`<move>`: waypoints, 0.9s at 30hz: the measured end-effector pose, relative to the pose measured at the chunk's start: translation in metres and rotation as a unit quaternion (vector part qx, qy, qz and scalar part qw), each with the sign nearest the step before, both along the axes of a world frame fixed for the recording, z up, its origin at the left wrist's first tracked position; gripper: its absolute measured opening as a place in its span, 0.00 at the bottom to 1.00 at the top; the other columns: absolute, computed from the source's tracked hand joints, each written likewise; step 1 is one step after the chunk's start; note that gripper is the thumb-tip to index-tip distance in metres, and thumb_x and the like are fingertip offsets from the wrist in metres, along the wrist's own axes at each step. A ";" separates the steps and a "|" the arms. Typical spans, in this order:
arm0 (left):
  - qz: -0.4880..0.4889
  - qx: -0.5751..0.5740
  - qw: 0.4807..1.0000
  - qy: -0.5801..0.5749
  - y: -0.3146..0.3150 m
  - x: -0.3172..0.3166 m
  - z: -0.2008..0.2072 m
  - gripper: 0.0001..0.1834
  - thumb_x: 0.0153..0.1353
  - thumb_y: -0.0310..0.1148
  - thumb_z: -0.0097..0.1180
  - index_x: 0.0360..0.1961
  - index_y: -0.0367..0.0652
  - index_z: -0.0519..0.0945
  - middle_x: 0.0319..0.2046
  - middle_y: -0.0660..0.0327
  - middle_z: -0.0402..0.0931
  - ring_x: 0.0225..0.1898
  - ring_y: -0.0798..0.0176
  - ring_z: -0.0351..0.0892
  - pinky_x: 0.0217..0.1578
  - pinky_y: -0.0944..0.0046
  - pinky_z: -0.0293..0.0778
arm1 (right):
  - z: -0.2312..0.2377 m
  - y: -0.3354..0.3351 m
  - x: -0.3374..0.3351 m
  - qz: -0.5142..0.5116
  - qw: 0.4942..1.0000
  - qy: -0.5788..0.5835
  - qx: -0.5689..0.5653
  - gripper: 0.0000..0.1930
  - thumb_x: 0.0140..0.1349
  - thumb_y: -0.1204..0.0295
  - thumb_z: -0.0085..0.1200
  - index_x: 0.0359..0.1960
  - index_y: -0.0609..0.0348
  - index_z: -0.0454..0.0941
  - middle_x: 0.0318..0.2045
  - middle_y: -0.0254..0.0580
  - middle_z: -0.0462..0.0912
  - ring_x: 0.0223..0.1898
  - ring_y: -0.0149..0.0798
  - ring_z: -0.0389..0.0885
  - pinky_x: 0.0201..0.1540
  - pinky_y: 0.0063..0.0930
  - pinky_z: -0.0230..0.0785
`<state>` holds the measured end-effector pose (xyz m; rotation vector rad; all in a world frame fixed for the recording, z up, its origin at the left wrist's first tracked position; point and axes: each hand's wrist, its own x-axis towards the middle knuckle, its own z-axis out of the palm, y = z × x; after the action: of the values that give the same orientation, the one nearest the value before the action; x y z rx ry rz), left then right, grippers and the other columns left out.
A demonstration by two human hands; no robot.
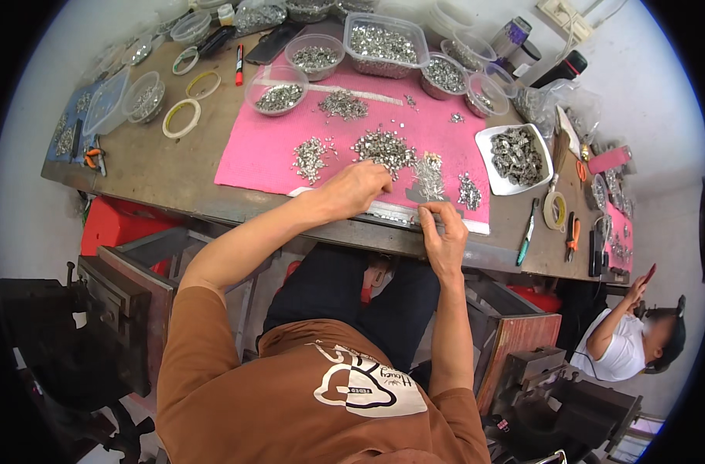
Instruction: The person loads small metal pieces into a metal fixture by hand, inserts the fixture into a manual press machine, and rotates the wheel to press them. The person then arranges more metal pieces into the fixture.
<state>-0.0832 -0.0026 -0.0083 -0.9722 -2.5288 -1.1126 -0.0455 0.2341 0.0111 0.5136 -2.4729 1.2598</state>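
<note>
My left hand (358, 189) is over the front of the pink mat (252, 147), its fingers curled together by the lower edge of a pile of small silvery metal pieces (385, 149). Whatever those fingertips hold is too small to make out. Just to the right, my right hand (443, 230) has thumb and forefinger pinched at a pale strip (387, 210) along the mat's front edge. Small shiny pieces lie in a row on this strip. Between and beyond the hands sit a heap of thin pale pieces (430, 176) and a smaller silvery heap (469, 192).
Plastic tubs of metal pieces (383, 42) line the back. A white dish (515, 160) stands right, near a toothbrush (528, 232) and orange-handled pliers (572, 236). Tape rings (182, 118) and a red marker (239, 66) lie left. Another person (619, 340) sits far right.
</note>
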 end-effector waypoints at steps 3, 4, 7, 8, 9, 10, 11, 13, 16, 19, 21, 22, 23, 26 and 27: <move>-0.002 -0.016 1.000 -0.004 0.003 0.000 0.003 0.05 0.58 0.20 0.56 0.36 0.36 0.82 0.36 0.52 0.79 0.44 0.45 0.78 0.47 0.50 0.76 | 0.001 -0.002 -0.003 0.007 1.000 0.009 0.006 0.03 0.62 0.76 0.63 0.36 0.61 0.83 0.32 0.42 0.84 0.36 0.44 0.81 0.44 0.36 0.69; -0.003 -0.029 1.000 -0.010 0.003 -0.002 0.003 0.06 0.58 0.20 0.54 0.35 0.35 0.82 0.37 0.51 0.79 0.44 0.45 0.78 0.48 0.50 0.77 | 0.001 -0.003 -0.003 0.007 1.000 0.002 0.012 0.03 0.62 0.76 0.63 0.36 0.61 0.83 0.32 0.42 0.84 0.36 0.44 0.81 0.44 0.36 0.69; -0.006 -0.020 1.000 0.002 0.005 0.002 0.003 0.06 0.58 0.20 0.54 0.35 0.35 0.81 0.37 0.51 0.78 0.44 0.45 0.77 0.47 0.50 0.77 | 0.001 -0.006 -0.015 0.018 1.000 0.000 0.017 0.04 0.62 0.76 0.63 0.36 0.61 0.83 0.32 0.42 0.84 0.35 0.44 0.81 0.44 0.36 0.69; -0.009 -0.013 1.000 -0.002 0.004 0.002 0.004 0.06 0.58 0.20 0.54 0.35 0.35 0.81 0.37 0.50 0.78 0.45 0.45 0.77 0.47 0.50 0.77 | 0.002 -0.007 -0.021 0.029 0.999 -0.002 0.017 0.04 0.62 0.76 0.63 0.36 0.61 0.83 0.32 0.42 0.84 0.35 0.45 0.81 0.44 0.36 0.69; -0.012 -0.005 1.000 -0.006 0.005 0.003 0.005 0.06 0.58 0.20 0.54 0.36 0.35 0.81 0.38 0.50 0.79 0.45 0.45 0.78 0.47 0.50 0.77 | 0.006 -0.009 -0.028 0.031 0.999 0.010 0.034 0.03 0.62 0.76 0.63 0.36 0.61 0.83 0.31 0.43 0.83 0.35 0.45 0.81 0.43 0.37 0.70; -0.004 -0.004 1.000 -0.010 0.005 0.004 0.005 0.06 0.59 0.20 0.54 0.36 0.35 0.80 0.38 0.50 0.79 0.45 0.44 0.78 0.48 0.50 0.77 | 0.007 -0.011 -0.038 0.041 0.998 0.028 0.030 0.03 0.62 0.76 0.63 0.36 0.61 0.83 0.31 0.43 0.83 0.34 0.45 0.82 0.42 0.37 0.70; -0.002 -0.012 1.000 -0.011 0.003 0.005 0.006 0.06 0.59 0.20 0.54 0.36 0.35 0.80 0.37 0.50 0.79 0.45 0.44 0.78 0.48 0.50 0.77 | 0.007 -0.015 -0.051 0.052 0.997 0.045 0.027 0.03 0.61 0.76 0.63 0.36 0.61 0.83 0.31 0.44 0.83 0.34 0.45 0.82 0.41 0.38 0.71; 0.001 -0.026 1.000 -0.007 0.001 0.008 0.006 0.05 0.57 0.20 0.54 0.34 0.35 0.81 0.37 0.51 0.79 0.44 0.45 0.77 0.48 0.51 0.76 | 0.011 -0.029 -0.078 0.077 0.994 0.062 0.054 0.03 0.60 0.77 0.62 0.35 0.62 0.83 0.31 0.46 0.83 0.33 0.49 0.82 0.39 0.40 0.72; -0.007 -0.015 1.000 -0.010 0.005 0.009 0.003 0.06 0.54 0.19 0.55 0.32 0.36 0.81 0.36 0.52 0.76 0.45 0.46 0.76 0.49 0.53 0.75 | 0.007 -0.058 -0.120 0.110 0.989 0.068 0.066 0.03 0.60 0.77 0.60 0.35 0.62 0.83 0.31 0.49 0.82 0.34 0.54 0.81 0.39 0.44 0.72; -0.009 0.010 1.000 -0.024 0.010 0.008 -0.001 0.07 0.53 0.19 0.55 0.33 0.38 0.82 0.36 0.53 0.76 0.44 0.47 0.74 0.47 0.53 0.76 | -0.002 -0.090 -0.151 0.138 0.982 0.078 0.104 0.04 0.61 0.76 0.58 0.36 0.61 0.84 0.32 0.51 0.82 0.36 0.56 0.82 0.41 0.46 0.73; -0.001 0.001 1.000 -0.015 0.013 0.007 -0.004 0.07 0.54 0.20 0.56 0.33 0.38 0.82 0.36 0.54 0.76 0.45 0.48 0.74 0.48 0.52 0.75 | -0.004 -0.109 -0.161 0.172 0.976 0.089 0.100 0.06 0.61 0.77 0.59 0.38 0.60 0.85 0.33 0.49 0.82 0.37 0.54 0.83 0.42 0.42 0.75; 0.007 -0.004 1.000 -0.013 0.012 0.007 -0.002 0.06 0.55 0.21 0.57 0.33 0.40 0.83 0.36 0.54 0.76 0.44 0.49 0.75 0.49 0.51 0.71 | -0.004 -0.117 -0.162 0.182 0.975 0.064 0.114 0.06 0.60 0.75 0.61 0.39 0.58 0.86 0.33 0.49 0.82 0.39 0.54 0.82 0.43 0.44 0.75; 0.010 -0.003 1.000 -0.014 0.012 0.006 -0.004 0.06 0.55 0.21 0.57 0.33 0.40 0.83 0.36 0.54 0.76 0.44 0.49 0.75 0.49 0.51 0.71 | -0.003 -0.125 -0.163 0.185 0.974 0.064 0.115 0.06 0.60 0.75 0.61 0.39 0.58 0.86 0.33 0.49 0.82 0.39 0.54 0.82 0.43 0.44 0.75; 0.046 -0.001 0.999 0.013 0.014 0.003 -0.017 0.05 0.57 0.27 0.62 0.35 0.43 0.83 0.35 0.58 0.75 0.44 0.52 0.75 0.46 0.52 0.66 | -0.007 -0.143 -0.169 0.234 0.957 0.068 0.158 0.06 0.60 0.73 0.61 0.38 0.54 0.87 0.37 0.49 0.82 0.44 0.55 0.81 0.48 0.48 0.74; 0.047 0.000 0.999 0.012 0.015 0.004 -0.014 0.05 0.57 0.27 0.62 0.35 0.43 0.83 0.35 0.58 0.75 0.44 0.52 0.75 0.46 0.52 0.66 | -0.008 -0.145 -0.171 0.235 0.957 0.068 0.158 0.06 0.60 0.73 0.61 0.38 0.54 0.87 0.37 0.49 0.82 0.44 0.55 0.81 0.48 0.48 0.74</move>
<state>-0.0790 0.0121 -0.0225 -0.8526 -2.5271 -1.0662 -0.2166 0.0893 0.0030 1.2883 -2.5269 0.9292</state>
